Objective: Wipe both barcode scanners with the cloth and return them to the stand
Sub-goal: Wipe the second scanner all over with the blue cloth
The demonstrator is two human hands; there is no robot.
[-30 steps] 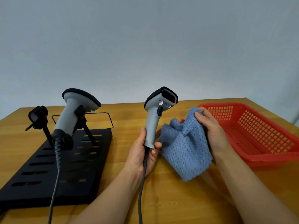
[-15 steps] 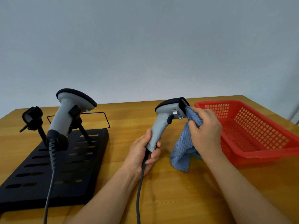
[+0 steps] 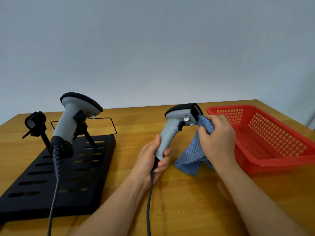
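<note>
My left hand (image 3: 151, 160) grips the handle of a grey and black barcode scanner (image 3: 177, 123), holding it upright above the table with its window facing right. My right hand (image 3: 216, 138) holds a blue knitted cloth (image 3: 196, 150) bunched against the scanner's front window, and the rest of the cloth hangs down to the table. A second grey scanner (image 3: 73, 121) sits clipped in the right holder of the black stand (image 3: 51, 181). The stand's left holder (image 3: 35, 121) has nothing in it.
A red plastic basket (image 3: 272, 150) sits at the right of the wooden table (image 3: 187, 210), just behind my right hand. Grey cables (image 3: 149, 201) run from both scanners toward the near edge. A thin black wire frame (image 3: 109, 125) lies behind the stand.
The scanner head tilted to the right and my right hand brought the cloth up from beside it onto the front window. The cloth is now bunched and rubbing there.
</note>
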